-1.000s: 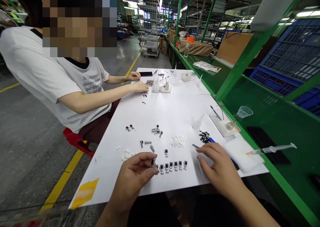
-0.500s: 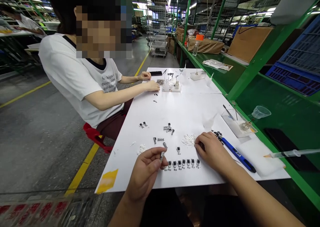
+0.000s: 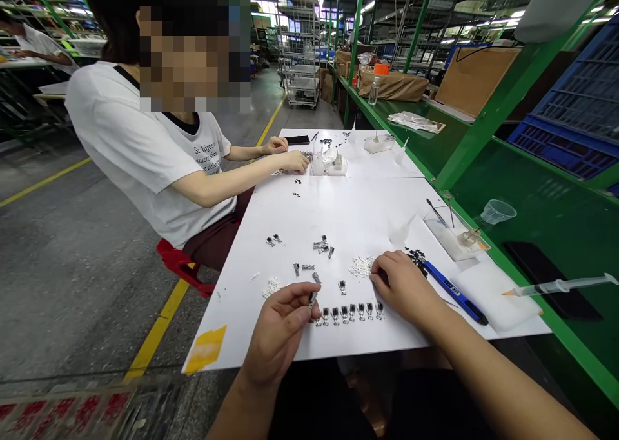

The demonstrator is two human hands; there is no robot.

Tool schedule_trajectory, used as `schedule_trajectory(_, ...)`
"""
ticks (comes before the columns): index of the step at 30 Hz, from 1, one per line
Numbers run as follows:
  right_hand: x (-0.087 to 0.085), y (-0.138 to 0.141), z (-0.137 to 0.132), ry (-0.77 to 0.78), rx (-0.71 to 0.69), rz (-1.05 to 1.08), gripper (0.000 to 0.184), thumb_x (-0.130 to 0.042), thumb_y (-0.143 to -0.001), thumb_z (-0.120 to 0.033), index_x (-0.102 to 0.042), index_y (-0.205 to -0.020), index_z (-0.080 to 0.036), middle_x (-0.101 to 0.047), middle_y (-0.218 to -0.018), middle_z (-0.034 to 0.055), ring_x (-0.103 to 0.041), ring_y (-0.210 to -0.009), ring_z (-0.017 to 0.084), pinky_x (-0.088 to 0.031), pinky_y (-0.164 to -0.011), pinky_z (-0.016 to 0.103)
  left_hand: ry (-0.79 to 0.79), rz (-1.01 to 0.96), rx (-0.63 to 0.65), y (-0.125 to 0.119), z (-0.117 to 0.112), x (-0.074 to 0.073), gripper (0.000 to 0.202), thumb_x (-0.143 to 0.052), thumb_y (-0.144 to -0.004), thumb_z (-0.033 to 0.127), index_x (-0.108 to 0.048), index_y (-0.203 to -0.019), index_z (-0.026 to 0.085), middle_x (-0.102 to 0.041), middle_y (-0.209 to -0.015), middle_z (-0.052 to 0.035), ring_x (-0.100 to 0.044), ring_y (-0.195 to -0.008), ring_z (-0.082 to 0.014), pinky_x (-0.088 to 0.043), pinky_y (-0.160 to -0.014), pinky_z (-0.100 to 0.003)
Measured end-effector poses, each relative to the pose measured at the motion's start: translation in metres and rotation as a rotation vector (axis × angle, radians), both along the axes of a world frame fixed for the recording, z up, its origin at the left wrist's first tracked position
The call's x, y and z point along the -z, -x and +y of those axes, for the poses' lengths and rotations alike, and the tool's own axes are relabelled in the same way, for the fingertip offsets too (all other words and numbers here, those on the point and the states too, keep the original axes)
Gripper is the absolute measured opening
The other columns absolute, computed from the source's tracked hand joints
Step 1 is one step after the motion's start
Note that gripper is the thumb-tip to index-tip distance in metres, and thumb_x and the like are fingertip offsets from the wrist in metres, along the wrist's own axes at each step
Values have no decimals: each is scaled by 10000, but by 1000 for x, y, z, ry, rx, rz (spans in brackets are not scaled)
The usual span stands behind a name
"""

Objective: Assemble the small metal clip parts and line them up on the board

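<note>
Head view: on my feed the left hand (image 3: 280, 330) pinches a small metal part (image 3: 313, 299), near the left end of a row of similar parts (image 3: 353, 311). The right hand (image 3: 403, 286), fingers curled, is down at a pile of white bits (image 3: 360, 267); I cannot tell whether it grips anything. To its right lie black bits (image 3: 416, 258) and a blue tool (image 3: 454, 291); farther up the white table (image 3: 348, 214), a co-worker's hands (image 3: 293, 162)

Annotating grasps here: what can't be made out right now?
All in the head view:
- Right hand: its own back and fingers hide whether it holds anything.
- Metal part: partly covered by the left hand.
- Blue tool: lettering too small to read.
- Blue crates: cut off by the right edge.
</note>
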State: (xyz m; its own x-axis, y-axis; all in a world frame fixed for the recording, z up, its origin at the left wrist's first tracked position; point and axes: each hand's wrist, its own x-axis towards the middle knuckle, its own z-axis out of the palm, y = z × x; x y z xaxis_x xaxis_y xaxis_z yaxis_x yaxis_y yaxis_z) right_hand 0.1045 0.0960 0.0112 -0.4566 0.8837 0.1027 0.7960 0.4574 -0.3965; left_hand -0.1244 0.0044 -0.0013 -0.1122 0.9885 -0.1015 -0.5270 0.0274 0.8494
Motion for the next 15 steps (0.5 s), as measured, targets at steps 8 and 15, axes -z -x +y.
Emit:
schedule_trajectory(8, -2, 0, 0, -11, -14, -7, 155, -519, -913, -112, -588, -810, -204, -657, -848, 59, -561, -877, 251, -457, -784, 377, -1, 19, 4, -1, 2, -2, 357, -871, -619, 367, -810, -918, 183, -599, -618, -19, -537, -638, -139, -458, -676, -286)
schedule_trajectory(15, -5, -3, -2, -38, -24, -18, 160, -524, -900, -96, -590, -799, -201, -642, -824, 54, -561, -849, 231, -449, -779, 350, 5, 26, 0, -1, 1, -3, 366, -870, -618, 378, -810, -919, 179, -601, -622, -23, -532, -647, -145, -452, -688, -296)
